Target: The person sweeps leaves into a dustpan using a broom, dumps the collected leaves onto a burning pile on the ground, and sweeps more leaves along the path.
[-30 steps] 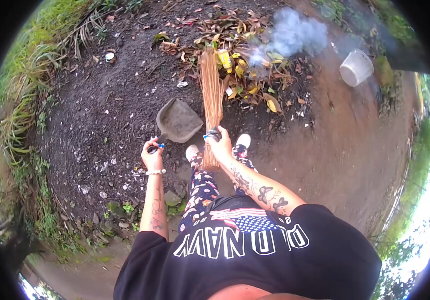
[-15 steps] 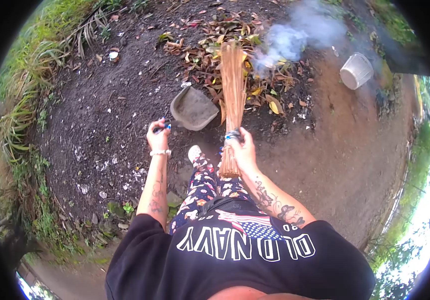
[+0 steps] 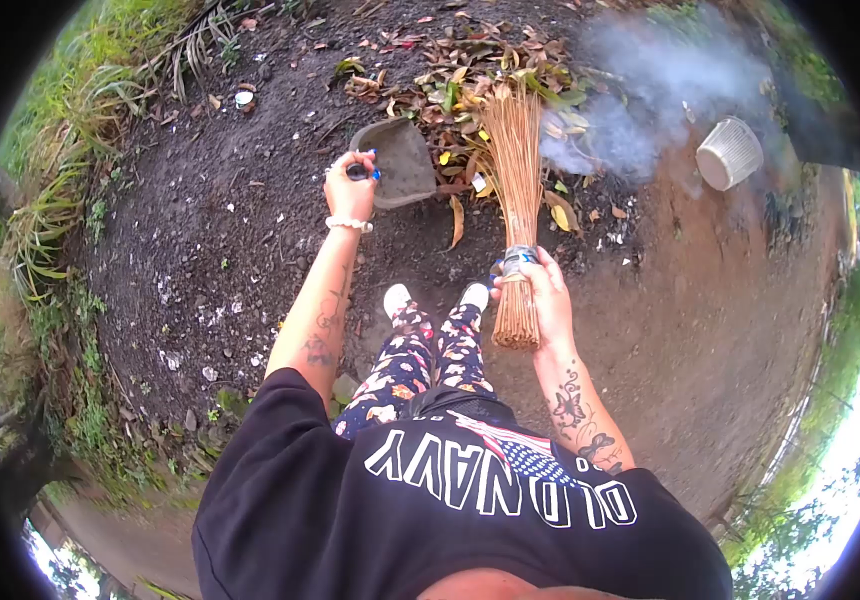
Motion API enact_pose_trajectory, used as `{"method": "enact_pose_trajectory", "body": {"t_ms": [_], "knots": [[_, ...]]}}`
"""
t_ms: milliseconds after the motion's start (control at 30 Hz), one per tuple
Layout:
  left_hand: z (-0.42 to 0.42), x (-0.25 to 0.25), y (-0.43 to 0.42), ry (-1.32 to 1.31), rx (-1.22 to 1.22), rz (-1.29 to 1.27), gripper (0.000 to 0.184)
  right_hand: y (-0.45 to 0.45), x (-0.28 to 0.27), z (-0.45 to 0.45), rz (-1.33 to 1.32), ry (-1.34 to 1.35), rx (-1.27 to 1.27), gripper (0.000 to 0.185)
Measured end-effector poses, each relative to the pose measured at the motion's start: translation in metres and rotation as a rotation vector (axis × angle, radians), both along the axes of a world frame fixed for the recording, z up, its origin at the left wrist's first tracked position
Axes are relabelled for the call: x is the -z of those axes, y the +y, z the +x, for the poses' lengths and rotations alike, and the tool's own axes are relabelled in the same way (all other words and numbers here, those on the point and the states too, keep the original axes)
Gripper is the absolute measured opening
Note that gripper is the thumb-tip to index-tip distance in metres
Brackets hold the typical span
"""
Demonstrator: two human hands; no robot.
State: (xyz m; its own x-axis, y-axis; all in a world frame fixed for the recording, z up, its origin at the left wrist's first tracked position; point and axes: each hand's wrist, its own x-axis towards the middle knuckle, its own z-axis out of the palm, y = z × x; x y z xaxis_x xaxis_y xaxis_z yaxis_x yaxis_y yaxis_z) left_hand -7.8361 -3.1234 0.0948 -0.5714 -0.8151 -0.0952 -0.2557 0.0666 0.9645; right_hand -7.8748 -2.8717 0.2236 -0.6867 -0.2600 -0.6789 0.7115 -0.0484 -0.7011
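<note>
Blue-nailed fingers point(image 3: 360, 158) curl round broom point(image 3: 517, 165) and (seemingly) dustpan handle point(image 3: 357, 172).

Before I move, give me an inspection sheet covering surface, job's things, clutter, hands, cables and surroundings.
Surface: dark soil, browner dirt at right.
Job's things: broom, its bristles overlapping the leaf pile in view; dustpan left of the broom.
Clutter: white ribbed container at right; small white item upper left.
Hands: left hand closed on the dustpan's handle; right hand grips the broom.
Cables: nothing seen.
Surroundings: smoke right of the pile; grass at left.
</note>
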Motion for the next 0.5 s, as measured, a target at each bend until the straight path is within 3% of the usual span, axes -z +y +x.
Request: {"method": "enact_pose_trajectory", "body": {"t_ms": [300,500], "knots": [[-0.056,-0.058,-0.007,0.07,0.103,-0.276,0.015,0.02,-0.014,-0.018,-0.112,-0.026,0.096,0.049],[-0.109,-0.055,0.001,0.149,0.188,-0.415,0.014,0.037,-0.017,-0.026,-0.186,-0.019,0.132,0.045]]}}
